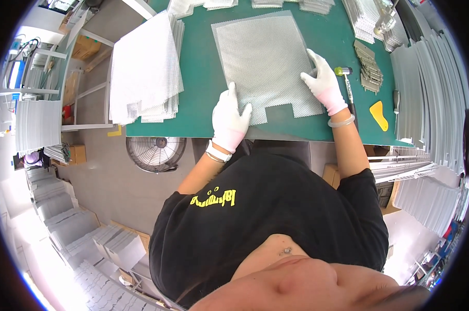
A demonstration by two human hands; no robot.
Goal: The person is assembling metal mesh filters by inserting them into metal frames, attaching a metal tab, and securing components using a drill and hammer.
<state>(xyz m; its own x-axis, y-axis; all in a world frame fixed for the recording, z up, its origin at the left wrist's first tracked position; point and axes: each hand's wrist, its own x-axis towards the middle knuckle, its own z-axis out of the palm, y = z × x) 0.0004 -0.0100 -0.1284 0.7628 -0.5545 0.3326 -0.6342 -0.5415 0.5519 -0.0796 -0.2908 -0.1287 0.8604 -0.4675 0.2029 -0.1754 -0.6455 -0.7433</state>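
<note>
A grey perforated mesh sheet [265, 62] with a notch in its near edge lies flat on the green work table [198, 57]. My left hand [229, 118], in a white glove, rests at the sheet's near left corner, its forefinger and thumb apart. At the right edge my gloved right hand [323, 83] has its thumb over the mesh and its fingers stretched out beside it. Neither hand visibly pinches the sheet; the fingers' undersides are hidden.
A stack of white mesh sheets [146, 67] sits left. On the right lie a hammer [348, 85], a yellow scraper [379, 115], a screwdriver [396, 101] and grey metal plates [368, 67]. Racked panels [431, 93] flank the table. A floor fan [156, 154] stands by the near edge.
</note>
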